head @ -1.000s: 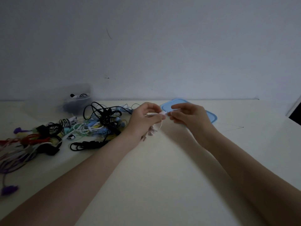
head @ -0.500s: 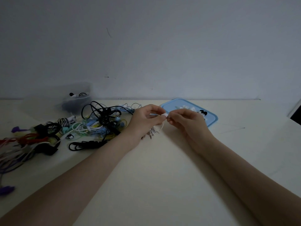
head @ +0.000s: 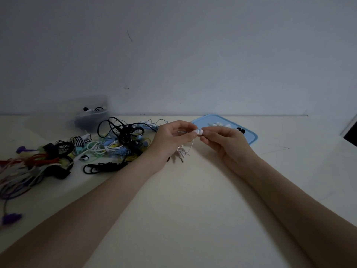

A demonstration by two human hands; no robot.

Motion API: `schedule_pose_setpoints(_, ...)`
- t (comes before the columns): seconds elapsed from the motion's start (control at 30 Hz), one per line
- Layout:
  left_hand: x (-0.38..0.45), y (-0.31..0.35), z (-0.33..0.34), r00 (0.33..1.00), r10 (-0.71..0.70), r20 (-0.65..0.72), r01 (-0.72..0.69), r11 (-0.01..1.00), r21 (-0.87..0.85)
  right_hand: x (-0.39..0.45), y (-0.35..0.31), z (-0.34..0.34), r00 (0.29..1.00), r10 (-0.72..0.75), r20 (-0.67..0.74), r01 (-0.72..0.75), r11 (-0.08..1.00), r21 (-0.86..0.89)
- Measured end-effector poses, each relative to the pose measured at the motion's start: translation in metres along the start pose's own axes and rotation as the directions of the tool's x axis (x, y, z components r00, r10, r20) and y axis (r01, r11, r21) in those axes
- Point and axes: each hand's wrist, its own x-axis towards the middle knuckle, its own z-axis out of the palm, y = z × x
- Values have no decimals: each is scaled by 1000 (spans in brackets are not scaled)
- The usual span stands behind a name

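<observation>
I saw a bare grey-white wall filling the upper half of the frame, with a dimly lit cream table below it. Left of centre, a tangle of earphone cables in black, white, blue, yellow and red sprawled on the table. At centre the left hand and right hand met, each pinching a small white earbud between thumb and fingertips. Its thin white cord looped down to a jack plug beneath the left hand. Behind the right hand lay a blue lid carrying small white ear tips. A clear tub at upper left held black and white earphones.
</observation>
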Motion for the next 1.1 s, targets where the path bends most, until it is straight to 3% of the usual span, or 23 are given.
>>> schedule_pose_setpoints(0.6, 0, 11, -2, 996, -14, 86, 11, 999, 42, -2, -5, -3, 994, 99, 40, -103, 988, 118)
schedule_pose_setpoints(0.83, -1, 15, -4, 985, -70, 160, 71, 998, 1, -1, -4, -6, 989, 120, 81, -123, 992, 34)
schedule_pose_setpoints(1.1, -2, 7, -4, 993, -83, 80, 84, 996, -19, -1, -4, -2, 992, 112, 53, -116, 989, 96)
